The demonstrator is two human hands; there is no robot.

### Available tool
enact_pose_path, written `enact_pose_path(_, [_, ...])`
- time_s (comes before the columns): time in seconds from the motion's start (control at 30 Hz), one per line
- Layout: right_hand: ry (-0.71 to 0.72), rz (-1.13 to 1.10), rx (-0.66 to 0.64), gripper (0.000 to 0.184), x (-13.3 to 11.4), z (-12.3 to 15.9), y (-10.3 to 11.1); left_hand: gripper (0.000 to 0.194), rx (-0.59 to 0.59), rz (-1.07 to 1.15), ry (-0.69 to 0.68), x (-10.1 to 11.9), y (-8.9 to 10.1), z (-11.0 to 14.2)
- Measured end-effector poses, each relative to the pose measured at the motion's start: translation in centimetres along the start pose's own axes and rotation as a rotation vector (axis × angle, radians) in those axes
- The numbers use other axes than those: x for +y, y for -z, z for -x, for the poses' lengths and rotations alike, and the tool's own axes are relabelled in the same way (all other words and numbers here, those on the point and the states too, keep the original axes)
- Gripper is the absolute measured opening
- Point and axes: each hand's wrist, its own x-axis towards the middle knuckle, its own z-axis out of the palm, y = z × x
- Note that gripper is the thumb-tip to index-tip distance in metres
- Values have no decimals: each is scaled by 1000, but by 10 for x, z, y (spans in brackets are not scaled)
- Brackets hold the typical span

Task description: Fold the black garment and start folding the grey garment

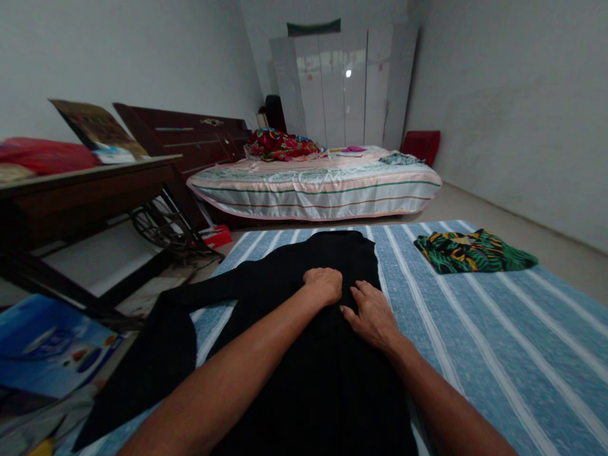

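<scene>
A black long-sleeved garment [294, 354] lies spread on the blue-and-white striped cover, one wide sleeve stretched to the left and hanging past the edge. My left hand [323, 285] is closed on its cloth near the upper middle; the fingertips are hidden by the curled hand. Just right of it, my right hand [375, 315] rests on the same garment near its right edge, thumb and fingers apart. Off to the right lies a folded green, black and yellow patterned cloth [475, 251], touched by neither hand.
The striped cover [427, 304] runs under the garment. Beyond it stands a bed [313, 190] with a floral red blanket [280, 144]. At left are a sewing-machine table [90, 174] and a blue box [52, 345]. A wardrobe [332, 88] stands at the back.
</scene>
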Motion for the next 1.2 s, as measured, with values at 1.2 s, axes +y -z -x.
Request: enact_pose_path(1.2, [5,-4,9,49,-7,0,7,38,245,184,-176,5,-48,-80])
